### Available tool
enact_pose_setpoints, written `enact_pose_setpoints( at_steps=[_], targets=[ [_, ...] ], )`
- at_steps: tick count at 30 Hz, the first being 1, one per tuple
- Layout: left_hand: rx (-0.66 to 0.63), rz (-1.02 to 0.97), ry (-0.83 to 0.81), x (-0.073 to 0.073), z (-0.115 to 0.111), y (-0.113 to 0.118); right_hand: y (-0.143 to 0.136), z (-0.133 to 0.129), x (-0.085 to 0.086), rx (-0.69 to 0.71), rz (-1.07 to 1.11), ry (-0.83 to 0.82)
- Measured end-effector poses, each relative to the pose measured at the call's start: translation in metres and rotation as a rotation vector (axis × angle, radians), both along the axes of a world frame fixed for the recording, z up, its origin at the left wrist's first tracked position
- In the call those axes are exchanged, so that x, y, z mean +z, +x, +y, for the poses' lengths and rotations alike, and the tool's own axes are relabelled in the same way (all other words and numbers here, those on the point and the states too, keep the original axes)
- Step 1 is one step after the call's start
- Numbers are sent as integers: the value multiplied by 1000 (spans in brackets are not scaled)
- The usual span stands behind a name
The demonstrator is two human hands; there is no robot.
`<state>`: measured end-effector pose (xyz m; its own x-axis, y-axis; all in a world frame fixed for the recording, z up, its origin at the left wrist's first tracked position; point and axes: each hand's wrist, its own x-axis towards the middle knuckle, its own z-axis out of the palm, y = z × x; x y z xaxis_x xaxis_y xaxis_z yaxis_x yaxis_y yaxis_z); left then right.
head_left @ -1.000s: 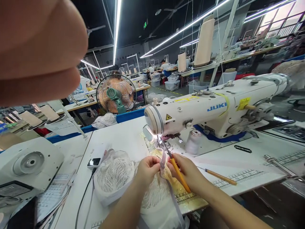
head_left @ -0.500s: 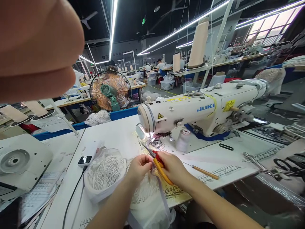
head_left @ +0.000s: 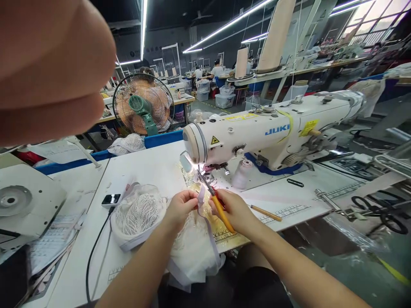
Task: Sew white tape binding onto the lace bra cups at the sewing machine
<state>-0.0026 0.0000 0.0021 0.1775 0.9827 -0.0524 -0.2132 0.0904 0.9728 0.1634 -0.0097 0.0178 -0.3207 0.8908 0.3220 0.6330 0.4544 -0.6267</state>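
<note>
In front of the sewing machine's needle area, my left hand (head_left: 183,207) pinches a pale lilac band (head_left: 201,197) between thumb and fingertips. The band runs down the edge of a white lace garment piece (head_left: 192,246), which hangs over the table's front edge. My right hand (head_left: 234,208) is closed around scissors (head_left: 222,214) with yellow and red handles. Their narrow dark blades point up and away, beside the band and close under the machine head. To the left of my left hand lies another white lace piece (head_left: 139,214), bundled on the table.
A white sewing machine (head_left: 247,137) fills the table's far right side. A thread cone (head_left: 242,173), a wooden-handled tool (head_left: 266,212) and a small black device (head_left: 111,199) with a cable lie nearby. Behind stands a fan (head_left: 143,105). Blurred finger-like shapes (head_left: 54,72) cover the upper left.
My hands have drawn slightly apart, and the lilac band now stands up between them. The scissors' blades have turned more toward the needle area. The camera view has shifted a little.
</note>
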Motion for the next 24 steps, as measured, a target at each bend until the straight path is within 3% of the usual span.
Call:
enact_pose_setpoints(
  at_steps=[4, 12, 19, 24],
  targets=[
    [-32, -62, -36, 5, -2, 0, -5, 3, -3, 0, 68, -46],
    [-56, -80, -67, 5, -3, 2, -16, 6, -6, -140, 230, -141],
    [-75, -37, 29, -1, -3, 4, -21, 6, -3, -172, 156, -16],
    [-31, -72, -26, -2, -2, 4, -19, 9, -8, -159, 199, 11]
  ],
)
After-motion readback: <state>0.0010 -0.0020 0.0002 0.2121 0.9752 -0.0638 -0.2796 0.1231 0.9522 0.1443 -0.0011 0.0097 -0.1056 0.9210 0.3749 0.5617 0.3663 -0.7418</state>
